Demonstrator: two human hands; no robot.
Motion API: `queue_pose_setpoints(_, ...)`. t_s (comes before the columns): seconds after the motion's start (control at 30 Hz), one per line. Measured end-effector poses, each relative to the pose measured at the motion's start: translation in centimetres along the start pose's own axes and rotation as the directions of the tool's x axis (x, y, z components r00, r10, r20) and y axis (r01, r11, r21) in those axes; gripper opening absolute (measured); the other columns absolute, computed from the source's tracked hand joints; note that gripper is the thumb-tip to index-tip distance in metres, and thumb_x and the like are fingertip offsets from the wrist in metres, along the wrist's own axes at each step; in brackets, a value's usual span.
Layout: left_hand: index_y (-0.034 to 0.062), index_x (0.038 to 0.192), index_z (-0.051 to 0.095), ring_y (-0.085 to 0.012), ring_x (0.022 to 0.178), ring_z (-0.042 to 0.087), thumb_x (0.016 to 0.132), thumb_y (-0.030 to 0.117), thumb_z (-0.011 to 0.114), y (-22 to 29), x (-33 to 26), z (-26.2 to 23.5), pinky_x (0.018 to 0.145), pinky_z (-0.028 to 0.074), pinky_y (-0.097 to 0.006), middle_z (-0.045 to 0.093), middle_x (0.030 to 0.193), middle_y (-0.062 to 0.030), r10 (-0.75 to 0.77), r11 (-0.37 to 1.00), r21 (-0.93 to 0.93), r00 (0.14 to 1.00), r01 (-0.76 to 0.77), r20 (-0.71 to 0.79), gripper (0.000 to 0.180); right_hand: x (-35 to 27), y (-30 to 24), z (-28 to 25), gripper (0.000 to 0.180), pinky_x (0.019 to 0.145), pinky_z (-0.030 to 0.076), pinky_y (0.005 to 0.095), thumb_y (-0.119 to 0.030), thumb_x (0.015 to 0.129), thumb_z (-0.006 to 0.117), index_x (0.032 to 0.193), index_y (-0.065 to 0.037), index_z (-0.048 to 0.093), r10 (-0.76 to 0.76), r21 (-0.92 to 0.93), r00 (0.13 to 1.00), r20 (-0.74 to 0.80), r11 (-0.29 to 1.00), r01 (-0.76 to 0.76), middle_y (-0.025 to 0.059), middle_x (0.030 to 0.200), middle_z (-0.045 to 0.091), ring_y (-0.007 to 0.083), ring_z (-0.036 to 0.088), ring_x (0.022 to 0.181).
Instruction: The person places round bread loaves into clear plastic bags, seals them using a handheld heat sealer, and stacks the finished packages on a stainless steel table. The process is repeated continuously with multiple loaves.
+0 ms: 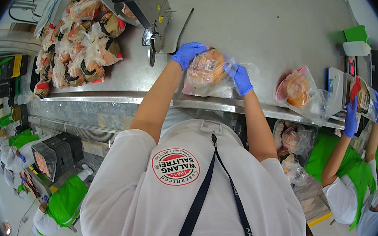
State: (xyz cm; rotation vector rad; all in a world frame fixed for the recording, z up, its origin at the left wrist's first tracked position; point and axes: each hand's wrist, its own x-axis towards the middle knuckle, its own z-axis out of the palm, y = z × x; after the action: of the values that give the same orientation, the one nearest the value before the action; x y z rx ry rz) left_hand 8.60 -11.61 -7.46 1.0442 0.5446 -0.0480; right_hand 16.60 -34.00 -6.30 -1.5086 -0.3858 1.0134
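In front of me at the table's near edge lies a clear plastic bag with a round, orange-brown ham (pixel 219 68) inside and a barcode label on it. My left hand (pixel 189 56), in a blue glove, pinches the bag's upper left edge. My right hand (pixel 239 78), gloved the same way, grips the loose plastic on the bag's right side. Left of my hands stands a dark metal machine (pixel 150 3) with a silver lever (pixel 151 47), apart from the bag.
Many bagged hams (pixel 74 44) are heaped at the left of the steel table (pixel 241 17). Another bagged ham (pixel 295 90) lies to my right. Beyond it a co-worker's gloved hands (pixel 351 119) hold a bag by a scale (pixel 335 89). A crate (pixel 313 145) of bags sits below the edge.
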Motion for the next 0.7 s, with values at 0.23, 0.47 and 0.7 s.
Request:
queue_pose_setpoints(0.23, -0.0004, 0.098, 0.061, -0.0153, 0.085, 0.059, 0.081, 0.014, 0.061, -0.5, 0.5, -0.9, 0.078, 0.047, -0.027, 0.063, 0.092, -0.0080, -0.008, 0.995, 0.101, 1.000, 0.009, -0.006, 0.022, 4.1, -2.7, 1.0, 0.037, 0.089, 0.041, 0.0298, -0.026, 0.079, 0.063, 0.109, -0.004, 0.059, 0.083, -0.045, 0.927, 0.365, 0.996, -0.072, 0.0062, 0.107, 0.060, 0.0163, 0.054, 0.098)
queue_pose_setpoints(0.47, -0.0002, 0.118, 0.047, -0.0259, 0.111, 0.047, 0.081, 0.033, 0.060, 6.4, 0.9, 5.2, 0.093, 0.039, -0.035, 0.048, 0.122, -0.0153, 0.225, 0.558, 0.764, 0.945, -0.324, 0.237, 0.051, 3.7, -2.1, 2.4, 0.034, 0.087, 0.042, 0.0311, -0.026, 0.083, 0.059, 0.107, -0.002, 0.059, -0.168, -0.569, 0.975, 0.143, 0.792, 0.220, 0.0099, 0.105, 0.061, 0.0188, 0.056, 0.098)
queue_pose_setpoints(0.7, -0.0005, 0.100, 0.060, -0.0269, 0.101, 0.052, 0.083, 0.037, 0.051, 3.8, 4.0, 10.7, 0.089, 0.038, -0.034, 0.060, 0.101, -0.0116, -0.339, 0.049, 0.897, 0.837, -0.439, 0.429, 0.042, -4.1, -0.6, -2.5, 0.033, 0.097, 0.030, 0.0407, -0.033, 0.085, 0.054, 0.106, -0.009, 0.060, -0.073, -0.199, 0.990, 0.117, 0.975, 0.096, 0.0085, 0.105, 0.061, 0.0183, 0.053, 0.106)
